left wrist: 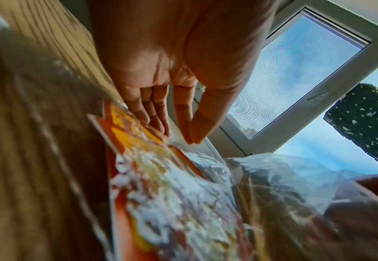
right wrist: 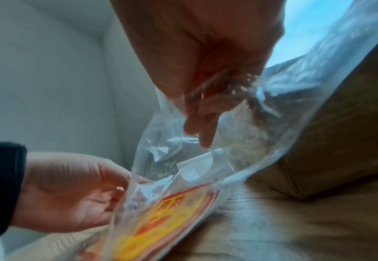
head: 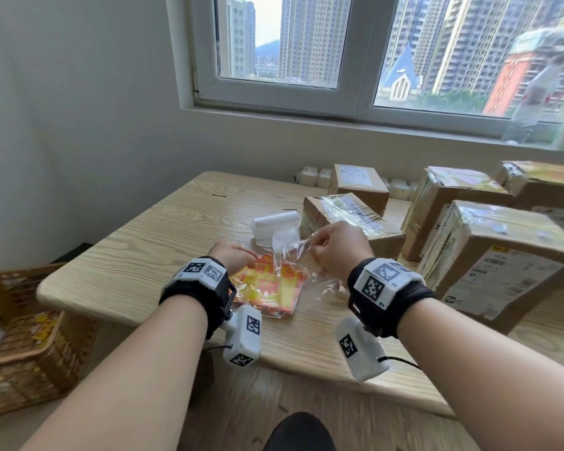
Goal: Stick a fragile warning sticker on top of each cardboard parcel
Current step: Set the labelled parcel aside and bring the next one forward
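Observation:
A stack of orange and yellow fragile stickers [head: 267, 288] [left wrist: 134, 141] [right wrist: 161, 220] lies in a clear plastic bag [head: 293, 252] [right wrist: 273, 123] on the wooden table [head: 144, 249]. My right hand [head: 319, 247] [right wrist: 201, 123] pinches the bag's flap and holds it up off the stack. My left hand [head: 241, 258] [left wrist: 179, 136] reaches into the bag's mouth. Three of its fingers lie on the top sticker, and thumb and forefinger meet at the stack's white edge. Several cardboard parcels stand at the right, the nearest a flat taped one [head: 349, 216] just behind my right hand.
A large labelled parcel [head: 495, 255] stands at the near right, with more parcels [head: 443, 203] [head: 358, 183] behind it. A white roll [head: 274, 222] lies beyond the bag. Left of the table, a wicker basket [head: 23, 336] holding yellow sheets sits on the floor.

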Motion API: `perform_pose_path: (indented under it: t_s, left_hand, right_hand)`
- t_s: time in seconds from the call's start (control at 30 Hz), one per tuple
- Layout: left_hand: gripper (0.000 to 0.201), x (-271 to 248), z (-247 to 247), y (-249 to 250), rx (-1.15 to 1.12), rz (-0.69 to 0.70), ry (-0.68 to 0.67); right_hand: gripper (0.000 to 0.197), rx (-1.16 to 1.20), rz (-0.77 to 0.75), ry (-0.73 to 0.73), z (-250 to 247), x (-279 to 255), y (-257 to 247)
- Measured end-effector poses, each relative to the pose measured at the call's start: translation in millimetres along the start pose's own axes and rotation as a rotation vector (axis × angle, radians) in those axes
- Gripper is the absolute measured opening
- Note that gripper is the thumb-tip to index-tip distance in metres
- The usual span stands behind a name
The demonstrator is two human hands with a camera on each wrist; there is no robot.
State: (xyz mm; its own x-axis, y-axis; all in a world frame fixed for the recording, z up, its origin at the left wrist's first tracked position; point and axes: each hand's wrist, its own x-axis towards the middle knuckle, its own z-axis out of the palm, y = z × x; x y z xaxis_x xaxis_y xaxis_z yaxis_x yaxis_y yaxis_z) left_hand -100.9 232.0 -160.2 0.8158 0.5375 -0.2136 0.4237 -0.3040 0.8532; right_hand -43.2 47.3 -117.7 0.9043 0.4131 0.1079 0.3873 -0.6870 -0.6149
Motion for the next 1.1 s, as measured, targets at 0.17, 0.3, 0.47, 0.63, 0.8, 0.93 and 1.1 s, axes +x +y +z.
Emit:
perform_pose_path:
  t_s: [0.17,0.3,0.47,0.63,0.8,0.93,1.1]
  left_hand:
    - [0.025,-4,5,0,0.058,0.014,-0.032]
    - [0.029,-3,3,0,0.085,0.001,-0.056]
    - [0.032,6,-1,-2,0.101,-0.023,-0.076]
    - [0.029,11,-1,-4,0.118,-0.024,-0.091]
    - [0.029,12,1,-3,0.106,0.001,-0.069]
    - [0.032,9,2,-1,0.13,0.008,-0.068]
    - [0.033,6,1,2,0.147,-0.002,-0.063]
  right_hand:
    - [0.02,-0.201,0.027,-0.246,8,-5,9]
    - [0.023,-0.183,-0.005,-0.262,22,-2,12]
    - [0.009,-0.102,0.025,-0.213,32,7,12]
    - [0.006,-0.071,0.024,-0.165,35,9,8]
    - [0.027,-0.061,0.015,-0.096,29,8,8]
    - [0.022,-0.032,-0.014,0.062,26,4,8]
    - [0.009,0.004,-0.002,0.186,12,-3,9]
